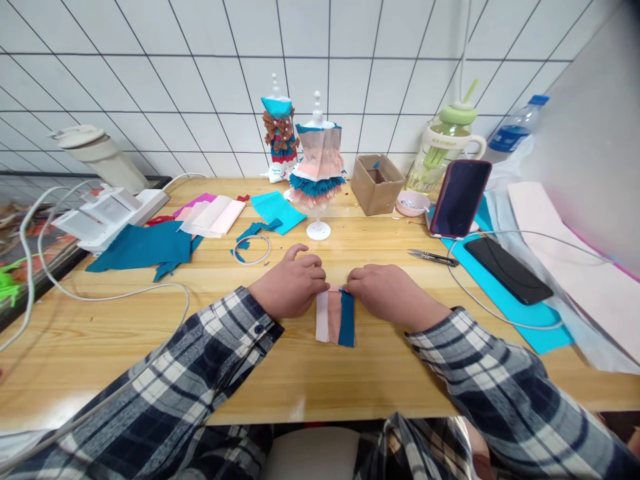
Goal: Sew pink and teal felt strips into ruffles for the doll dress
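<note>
Light, even tension should best keep the striped paper piece (334, 323) square, in from the front edge of the surface (280, 390); it extends toward that edge from between both grips. The left hand (293, 285) and right hand (393, 292) pinch its far corners, and toward the back edge stands a skirted dress form (319, 155).

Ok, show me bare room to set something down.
Bare table: between the striped piece and the front edge; nearly bare between the white base and the snips. Crowded: the right side, with black phone, cable and cyan paper.
</note>
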Demonstrator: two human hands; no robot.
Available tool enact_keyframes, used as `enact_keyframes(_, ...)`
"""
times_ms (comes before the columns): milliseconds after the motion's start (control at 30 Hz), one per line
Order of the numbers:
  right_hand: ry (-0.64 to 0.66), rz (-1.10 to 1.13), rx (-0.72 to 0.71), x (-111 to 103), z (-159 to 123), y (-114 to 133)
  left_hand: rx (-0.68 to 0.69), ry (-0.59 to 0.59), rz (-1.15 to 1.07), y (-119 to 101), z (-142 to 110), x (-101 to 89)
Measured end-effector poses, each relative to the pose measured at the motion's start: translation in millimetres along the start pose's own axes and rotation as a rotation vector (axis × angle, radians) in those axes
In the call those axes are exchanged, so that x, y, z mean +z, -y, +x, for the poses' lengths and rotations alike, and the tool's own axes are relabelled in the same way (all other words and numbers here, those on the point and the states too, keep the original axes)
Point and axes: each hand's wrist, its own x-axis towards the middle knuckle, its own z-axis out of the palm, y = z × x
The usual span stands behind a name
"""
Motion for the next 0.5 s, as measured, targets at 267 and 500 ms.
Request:
enact_keyframes(267,-0.124,0.4,0.161,7.8,3.0,-13.0,0.026,0.04,0.088,-6.4,2.4,-4.3)
enact_keyframes(500,-0.224,0.517,0.276,20.3,19.9,-7.7,0.079,0.025,0.16,-9.7,4.6,-1.7)
